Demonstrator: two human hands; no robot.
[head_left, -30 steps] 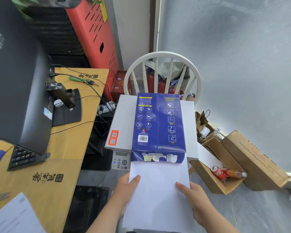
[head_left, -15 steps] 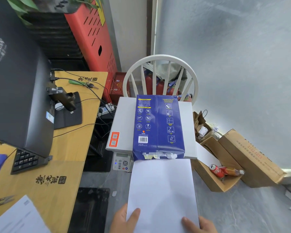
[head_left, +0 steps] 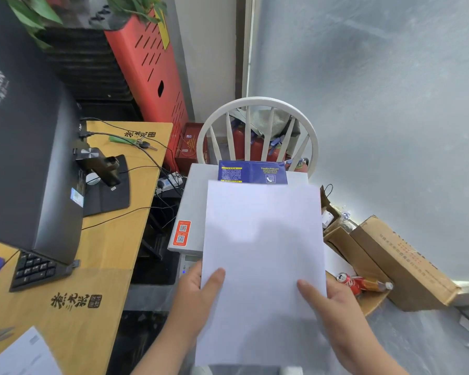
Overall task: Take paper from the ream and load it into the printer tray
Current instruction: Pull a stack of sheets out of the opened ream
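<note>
Item: sheaf of white paper (head_left: 263, 253), in my keeping, lifted clear of the ream and held up flat before me, over the printer

Left hand (head_left: 198, 301): gripping the sheaf's lower left edge, thumb lying on the top sheet, fingers hidden beneath

Right hand (head_left: 333, 307): gripping the lower right edge the same way, thumb on top

Ream (head_left: 252, 171): blue wrapper, lying on the printer's lid; only its far end shows above the sheaf

Printer (head_left: 192, 209): pale grey, set on a white spindle-back chair (head_left: 257, 104); orange sticker with two codes on the lid's near left corner; control panel partly hidden behind my left hand

Step in hand, as I judge it: paper taken, loading not yet begun. The tray is not in view; I cannot tell where it opens. Next move calls for squaring the sheets, lowering them level to the tray mouth and sliding them in straight

Tabletop (head_left: 114, 239), to my left: yellow wood with printed characters; black monitor back, keyboard, cables, keys, a loose printed sheet

Room: grey wall and floor; cardboard boxes (head_left: 398, 263) to my right, one holding a red drinks can; red slotted cabinet behind the tabletop
</note>
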